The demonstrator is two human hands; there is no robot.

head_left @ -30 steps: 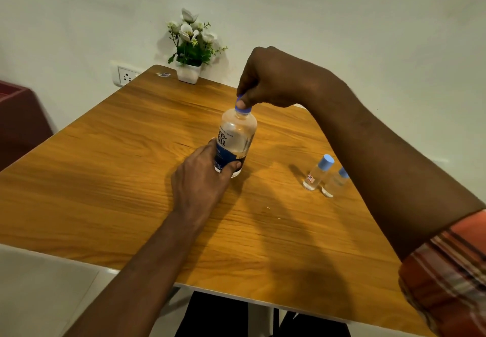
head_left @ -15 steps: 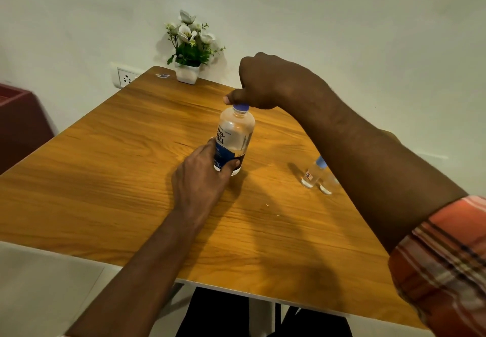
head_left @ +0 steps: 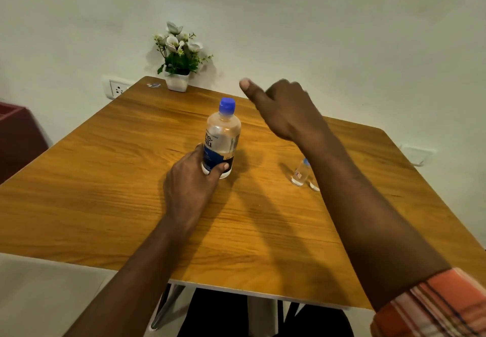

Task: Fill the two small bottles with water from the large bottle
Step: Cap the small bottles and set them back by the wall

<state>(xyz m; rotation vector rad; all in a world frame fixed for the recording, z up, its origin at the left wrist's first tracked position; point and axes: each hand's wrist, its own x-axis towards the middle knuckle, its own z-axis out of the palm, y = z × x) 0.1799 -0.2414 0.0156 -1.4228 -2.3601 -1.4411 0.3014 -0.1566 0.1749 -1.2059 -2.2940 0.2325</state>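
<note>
The large clear bottle with a blue cap and a blue label stands upright near the middle of the wooden table. My left hand grips its base. My right hand hovers to the right of the cap, off the bottle, thumb stuck out and fingers loosely curled, holding nothing. One small bottle with a blue cap stands to the right. The second small bottle is almost wholly hidden behind my right forearm.
A white pot of artificial flowers stands at the table's far edge by the wall, with a small flat item beside it. A wall socket sits to its left. A dark red piece of furniture stands at the left.
My right hand has let go of the large bottle's cap and moved up and to the right. The cap stays on the bottle. My left hand still holds the base.
</note>
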